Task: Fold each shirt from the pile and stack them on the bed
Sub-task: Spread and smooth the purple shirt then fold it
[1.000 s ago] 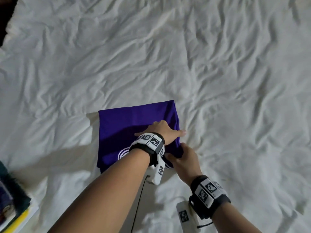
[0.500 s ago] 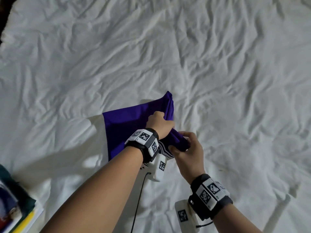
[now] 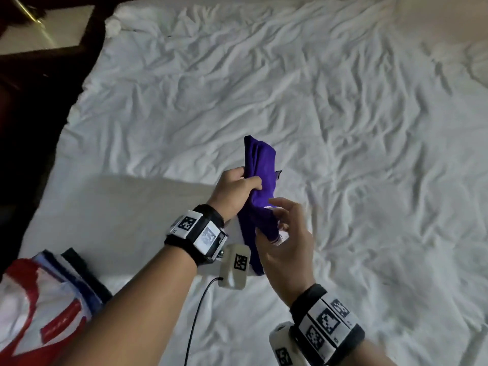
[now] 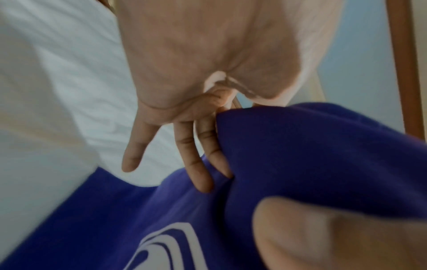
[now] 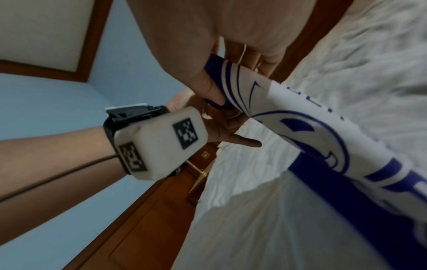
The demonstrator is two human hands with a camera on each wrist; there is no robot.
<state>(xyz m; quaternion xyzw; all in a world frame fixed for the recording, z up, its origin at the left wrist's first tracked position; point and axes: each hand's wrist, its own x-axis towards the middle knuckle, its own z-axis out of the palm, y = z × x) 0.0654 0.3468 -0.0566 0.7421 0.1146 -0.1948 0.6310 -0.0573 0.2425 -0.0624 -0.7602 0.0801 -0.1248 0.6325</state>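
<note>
A folded purple shirt with a white print hangs upright above the white bed sheet. My left hand grips its upper half, thumb across the front and fingers behind. My right hand pinches the lower end between thumb and fingers. The left wrist view shows the purple shirt bunched against my left fingers. In the right wrist view my right thumb presses on the printed part of the shirt, which trails down toward the bed.
A stack of folded shirts, red and white on top, lies at the bed's near left corner. Dark wooden furniture borders the bed on the left. Wrinkled sheet spreads ahead and to the right.
The purple shirt lay flat under my left palm a second ago. Both hands have gathered it and lifted it off the sheet. The view has swung left, showing the stack.
</note>
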